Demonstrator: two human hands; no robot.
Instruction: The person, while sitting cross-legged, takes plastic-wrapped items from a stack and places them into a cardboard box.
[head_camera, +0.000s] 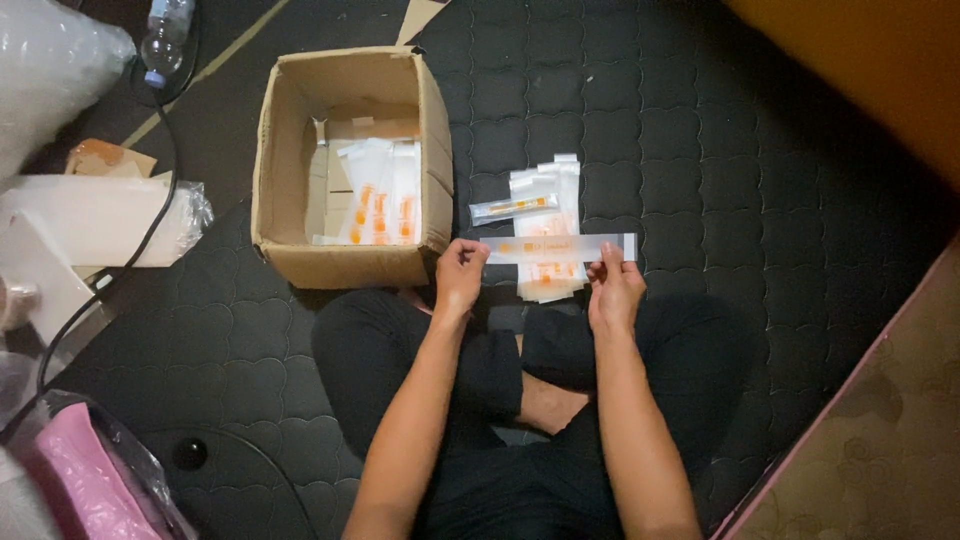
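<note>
So the person sits cross-legged on a dark quilted mat (700, 150), looking straight down at their lap. Both hands are up front holding one long, narrow clear plastic sleeve with orange print (556, 246), stretched flat and level between them. The left hand (460, 277) has its fingers closed on the sleeve's left end, and the right hand (613, 285) pinches the right end, so the two hands sit apart with the sleeve spanning the gap.

Right under and behind that sleeve is a loose pile of the same clear orange-printed sleeves (548, 230) lying on the mat, and one slim clear tube-shaped packet with an orange strip inside (513, 208) rests slantwise on the pile's left edge.

Just left of the left hand stands an open brown cardboard box (350, 265), nearly touching the knee, with more of those white-and-orange sleeves stacked inside (378, 205).

Further left there's a folded stack of white plastic bags (95, 220), a black cable (150, 230) running across it, a clear plastic bottle with a blue cap (165, 40) at the top, and a pink bundle in clear wrap (85, 475) at the bottom corner.
</note>
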